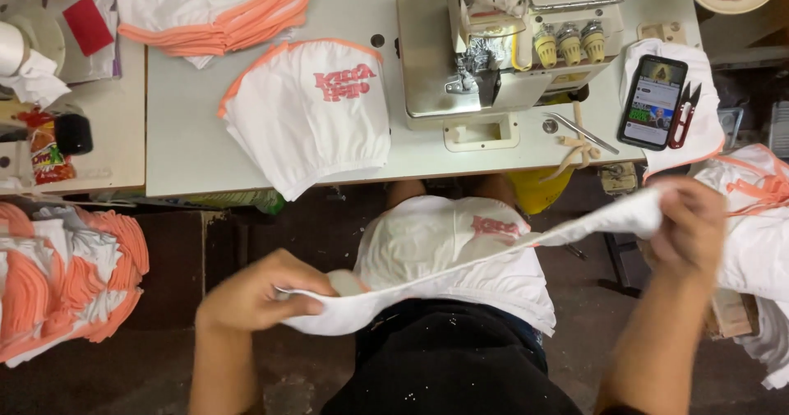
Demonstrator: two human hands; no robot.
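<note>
White garment with pink print, stretched taut; left hand and right hand each closed around an edge.

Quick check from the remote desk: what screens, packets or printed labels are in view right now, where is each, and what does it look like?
Phone: on white cloth at the table's right, black slab, lit screen.
Snack packet: left edge, crinkled, red and yellow.
Printed garment: table centre, white, orange trim, pink print.
Garment on lap: white, pink print, stretched between left hand and right hand.
</note>
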